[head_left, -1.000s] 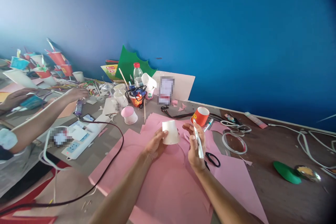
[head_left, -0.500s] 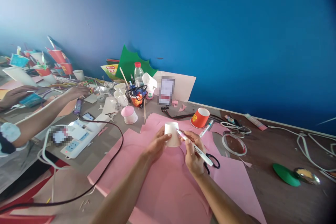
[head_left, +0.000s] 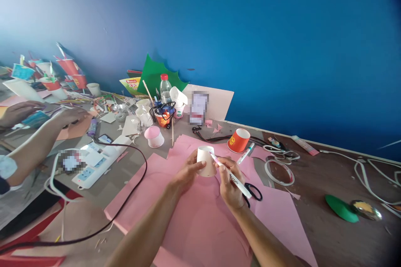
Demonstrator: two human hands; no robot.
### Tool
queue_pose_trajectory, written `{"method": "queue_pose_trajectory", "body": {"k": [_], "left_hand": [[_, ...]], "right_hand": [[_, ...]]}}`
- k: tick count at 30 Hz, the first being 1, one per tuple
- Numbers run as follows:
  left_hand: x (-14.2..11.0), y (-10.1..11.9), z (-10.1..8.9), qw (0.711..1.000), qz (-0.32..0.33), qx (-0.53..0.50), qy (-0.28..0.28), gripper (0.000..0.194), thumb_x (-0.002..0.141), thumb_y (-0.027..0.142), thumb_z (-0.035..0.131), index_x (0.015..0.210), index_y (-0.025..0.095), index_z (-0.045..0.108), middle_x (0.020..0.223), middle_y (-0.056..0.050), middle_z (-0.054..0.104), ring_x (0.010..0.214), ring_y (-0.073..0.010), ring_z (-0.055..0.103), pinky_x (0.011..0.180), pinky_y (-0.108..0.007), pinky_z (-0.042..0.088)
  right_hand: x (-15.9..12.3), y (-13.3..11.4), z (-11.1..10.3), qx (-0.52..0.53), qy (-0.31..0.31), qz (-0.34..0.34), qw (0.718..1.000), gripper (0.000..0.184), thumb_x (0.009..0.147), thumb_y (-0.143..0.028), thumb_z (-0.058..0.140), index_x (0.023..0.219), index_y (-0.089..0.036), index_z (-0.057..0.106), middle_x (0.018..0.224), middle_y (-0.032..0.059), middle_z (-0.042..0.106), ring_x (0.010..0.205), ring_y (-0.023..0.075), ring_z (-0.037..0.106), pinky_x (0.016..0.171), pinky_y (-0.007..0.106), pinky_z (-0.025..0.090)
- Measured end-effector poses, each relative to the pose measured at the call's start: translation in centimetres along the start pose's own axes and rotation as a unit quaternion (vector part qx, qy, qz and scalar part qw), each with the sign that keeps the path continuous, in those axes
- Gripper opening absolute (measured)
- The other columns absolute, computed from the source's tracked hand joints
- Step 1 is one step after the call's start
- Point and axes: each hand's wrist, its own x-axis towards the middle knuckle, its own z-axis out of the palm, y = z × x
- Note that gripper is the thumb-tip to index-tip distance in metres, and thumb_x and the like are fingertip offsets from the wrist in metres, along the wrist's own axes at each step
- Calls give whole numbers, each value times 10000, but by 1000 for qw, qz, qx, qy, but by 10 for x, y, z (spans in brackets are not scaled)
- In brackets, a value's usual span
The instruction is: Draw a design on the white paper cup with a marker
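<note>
My left hand (head_left: 188,170) grips a white paper cup (head_left: 206,166) from its left side, thumb across its front. In my right hand (head_left: 231,181) is a white marker (head_left: 237,182) with black lettering, held like a pen. Its pink tip end meets the cup near the upper right rim; whether it touches the surface I cannot tell. Both hands are above pink paper sheets (head_left: 200,225). Scissors with black handles (head_left: 254,192) lie partly hidden behind my right hand. A second marker (head_left: 246,153) rests beyond that hand, near a red paper cup (head_left: 238,140).
A pink-topped white cup (head_left: 154,137) stands left of the sheets. Behind it are a cup with black cable (head_left: 164,117) and a bottle (head_left: 165,87). A power strip (head_left: 94,171) and another person's arm (head_left: 40,146) are at left; a tape roll (head_left: 280,172) lies right.
My right hand and marker have shifted slightly, with the marker's back end moving a little left. The cup has barely tilted. The other person's arm at left has drawn back leftward.
</note>
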Motion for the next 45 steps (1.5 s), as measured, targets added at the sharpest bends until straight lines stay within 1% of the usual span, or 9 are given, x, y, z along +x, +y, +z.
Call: {"method": "queue_pose_trajectory", "body": {"k": [6,11,15,19,23,29,35,40,45], "left_hand": [[0,1,1,1000,-4,-2,12,621,771,384,830,1330,187,643,1153,-121,726,1042,-279,661,810,-314,466],[0,2,2,1000,-4,0,23,658,749,380,844,1347,197,637,1168,-116,725,1051,-280,658,805,-305,466],[-1,2,1,1000,-5,-4,17,681,754,377,839,1374,201,620,1165,-118,729,1031,-281,669,800,-309,469],[-1,2,1,1000,0,-4,8,672,772,385,828,1382,201,613,1153,-121,737,1015,-278,678,812,-321,471],[0,1,0,1000,-6,1,15,695,760,394,833,1389,203,607,1162,-120,734,1026,-282,673,792,-317,469],[1,0,-1,1000,-9,5,16,708,749,398,835,1390,204,607,1163,-118,729,1020,-282,670,779,-316,472],[-1,2,-1,1000,-7,9,9,671,765,392,826,1378,214,618,1157,-110,730,1016,-272,666,780,-307,464],[0,3,-1,1000,-7,-1,13,634,746,390,839,1319,189,657,1167,-121,728,1027,-275,662,782,-306,452],[0,5,-1,1000,-16,-24,7,625,735,378,845,1301,179,670,1148,-131,736,1052,-289,668,857,-340,472]], "right_hand": [[-1,1,-1,-2,-4,-9,1000,142,1045,-261,517,1078,-247,654,920,28,675,814,177,666,716,303,547],[0,1,-1,-2,-3,-9,1000,150,1042,-264,515,1079,-246,659,893,25,676,794,178,660,713,306,537],[-1,2,-1,-1,0,4,1000,147,1040,-280,523,1050,-239,664,890,25,681,781,175,660,704,303,533],[-2,2,-2,14,-6,10,1000,161,1047,-297,509,1021,-234,655,944,36,695,775,166,651,683,292,528],[-2,2,-2,21,-1,20,1000,160,1050,-305,506,1023,-236,648,877,16,661,713,154,618,634,276,504],[-2,3,-2,25,-9,17,1000,139,1047,-306,523,1060,-238,644,890,17,643,752,157,621,668,280,510],[-1,2,-2,24,-6,21,999,152,1043,-313,527,1040,-232,655,869,21,652,757,166,630,673,292,517],[0,3,1,24,20,46,998,211,1039,-375,528,974,-226,663,823,16,653,703,167,629,631,295,517],[-1,5,3,28,45,89,995,259,1024,-439,538,937,-226,656,775,6,649,636,162,605,581,293,495]]}}
